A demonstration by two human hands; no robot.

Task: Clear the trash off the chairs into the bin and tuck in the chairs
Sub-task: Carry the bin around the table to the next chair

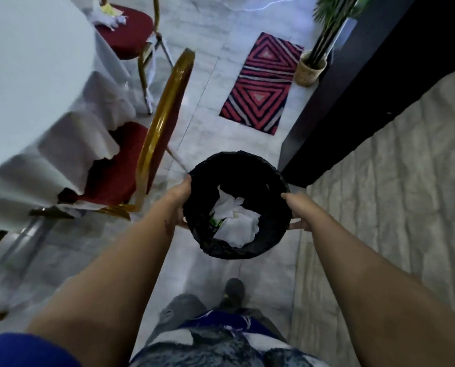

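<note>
I hold a round bin (250,165) lined with a black bag in front of me, above the floor. My left hand (180,197) grips its left rim and my right hand (296,210) grips its right rim. White crumpled paper (237,221) and a green wrapper lie inside the bin. To the left stands a gold-framed chair with a red seat (115,170), partly under the white tablecloth, its seat bare where visible. Farther back, a second red chair (131,35) carries a heap of white and yellow trash (107,15).
A table draped in white cloth (30,83) fills the left side. A red striped rug (263,83) lies on the tiled floor ahead, with a potted plant (311,67) beside a dark wall (366,88) on the right. My feet show below.
</note>
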